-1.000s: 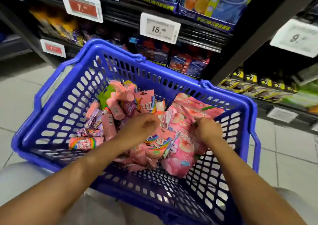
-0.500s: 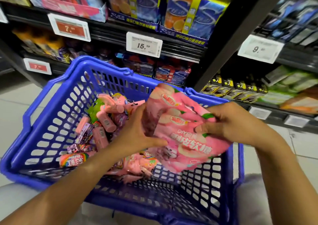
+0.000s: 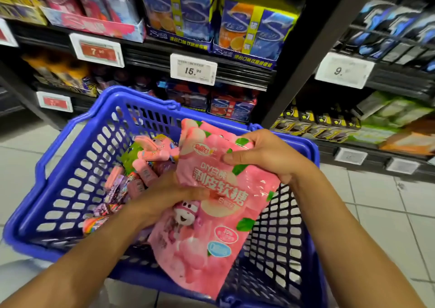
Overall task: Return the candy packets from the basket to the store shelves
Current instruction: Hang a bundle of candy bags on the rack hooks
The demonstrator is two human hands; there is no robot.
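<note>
The pink packet [image 3: 211,204] is in the middle of the frame, lifted above the basket [image 3: 70,190] and tilted, with its top edge toward the shelves [image 3: 235,72]. The right hand [image 3: 266,157] grips its upper right corner, thumb on the front and fingers curled behind. The left hand [image 3: 164,194] holds its left edge, thumb pressed on the front; the other fingers are hidden behind the packet, so I judge it as gripping too.

What can go wrong, in my judgement: the packet is soft and smooth, and it is held only at the edges, so it may slip or fold when one hand lets go to reach for a shelf. If it falls, it lands back in the basket or on the tiled floor [image 3: 388,213]. Another risk is the wrong place: the shelves in the upper part of the frame show blue boxes [image 3: 247,29] and price tags [image 3: 193,69], but no pink packets like this one are visible there.

The basket is blue, with holes in its walls. In its left part lie small candies [image 3: 146,164]: pink tubes, a green packet, purple wrappers, a rainbow roll. Its right part is mostly covered by the held packet.
</note>
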